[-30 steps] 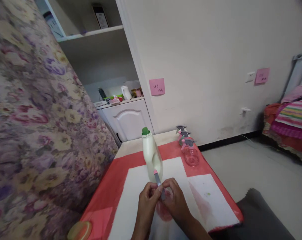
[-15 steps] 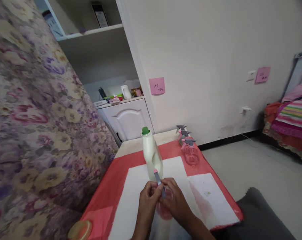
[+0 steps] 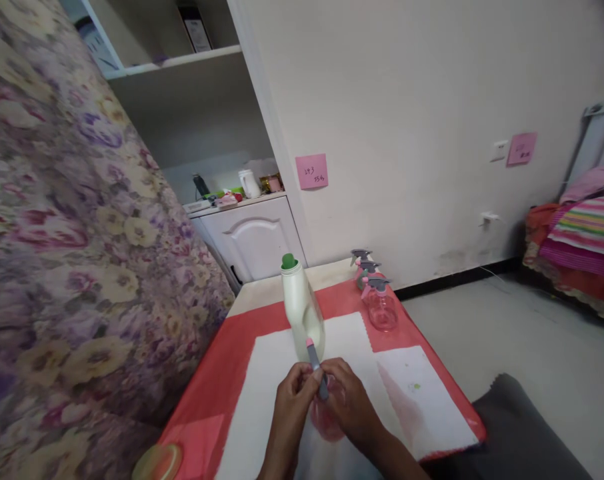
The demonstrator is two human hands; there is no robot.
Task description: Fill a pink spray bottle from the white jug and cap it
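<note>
A small clear pink spray bottle (image 3: 326, 427) stands near the front of the table, between my hands. Its grey spray head (image 3: 314, 359) with a pink nozzle points away from me. My left hand (image 3: 296, 397) pinches the left side of the head with thumb and fingers. On the other side, my right hand (image 3: 351, 400) has its fingers closed about the head and the bottle's neck; part of the neck is hidden. Just beyond the nozzle stands a tall pale green jug (image 3: 302, 303) with a green top (image 3: 289, 261).
Several spray bottles (image 3: 382, 310) line the table's right back edge. A white cloth (image 3: 262, 373) and a stained white sheet (image 3: 432, 393) lie on the red tablecloth (image 3: 217, 360). A round yellowish lid-like object (image 3: 157, 461) sits front left. A floral curtain (image 3: 82, 267) hangs at left.
The view has shifted very slightly. Both hands stay at the spray head, with only a small movement of the fingers.
</note>
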